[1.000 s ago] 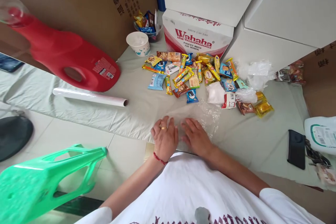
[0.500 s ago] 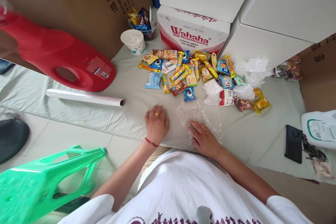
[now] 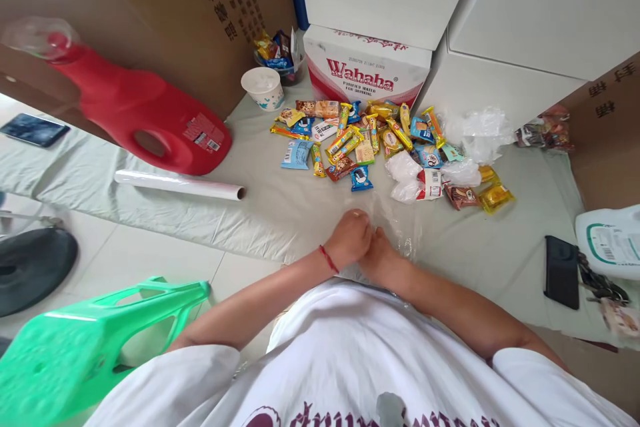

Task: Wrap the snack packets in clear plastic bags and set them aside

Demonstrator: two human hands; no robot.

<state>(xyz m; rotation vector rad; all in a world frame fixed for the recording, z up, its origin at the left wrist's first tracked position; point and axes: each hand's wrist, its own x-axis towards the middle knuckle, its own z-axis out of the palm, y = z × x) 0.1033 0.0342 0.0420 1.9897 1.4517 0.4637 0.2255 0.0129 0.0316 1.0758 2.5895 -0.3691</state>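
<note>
My left hand (image 3: 351, 238), with a red cord at its wrist, is closed and meets my right hand (image 3: 384, 260) close in front of the shirt. The right hand's fingers are closed too. Both grip a thin clear plastic bag (image 3: 406, 230), whose crinkled film spreads on the cloth behind and beside them; the gripped edge is hidden by the fingers. Beyond the hands lies a loose heap of wrapped snacks, among them a blue packet (image 3: 361, 179), a light-blue packet (image 3: 296, 154) and a brown packet (image 3: 341, 169).
A white cardboard roll (image 3: 180, 185) and a large red bottle (image 3: 155, 117) lie left. Behind stand a paper cup (image 3: 263, 89), a bowl of snacks (image 3: 293, 75) and a Wahaha box (image 3: 367, 67). Right are a black phone (image 3: 561, 272) and a white jug (image 3: 610, 243). A green stool (image 3: 75, 347) is lower left.
My left hand has moved right from the bare cloth to meet my right hand. The right hand has drawn in slightly, and both have closed on the plastic bag. The view has shifted a little.
</note>
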